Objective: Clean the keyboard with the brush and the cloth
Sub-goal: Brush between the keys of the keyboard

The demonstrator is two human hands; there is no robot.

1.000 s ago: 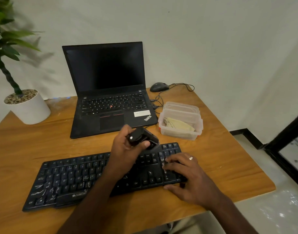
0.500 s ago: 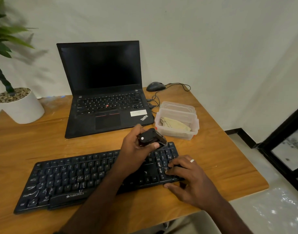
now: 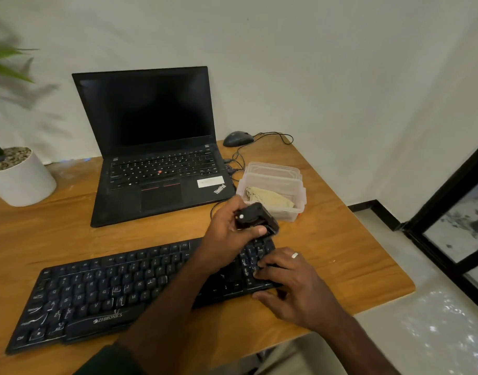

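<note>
A black keyboard point(image 3: 102, 290) lies slanted across the near part of the wooden desk. My left hand point(image 3: 227, 234) grips a small black brush point(image 3: 255, 219) with a white dot, held over the keyboard's far right corner by the number pad. My right hand point(image 3: 294, 282) holds the keyboard's right end, fingers on the number pad keys and thumb at the front edge. A folded beige cloth point(image 3: 270, 197) lies inside a clear plastic box point(image 3: 297, 201) just beyond the brush.
An open black laptop point(image 3: 151, 147) stands behind the keyboard. A wired mouse point(image 3: 237, 138) and its cable lie at the back right. At far left is a white plant pot point(image 3: 21, 180). The desk edge point(image 3: 394, 290) drops to the floor on the right.
My left hand has carried the brush rightward along the keyboard, from the middle toward the number pad corner. My right hand stays on the keyboard's right end. The view has shifted slightly.
</note>
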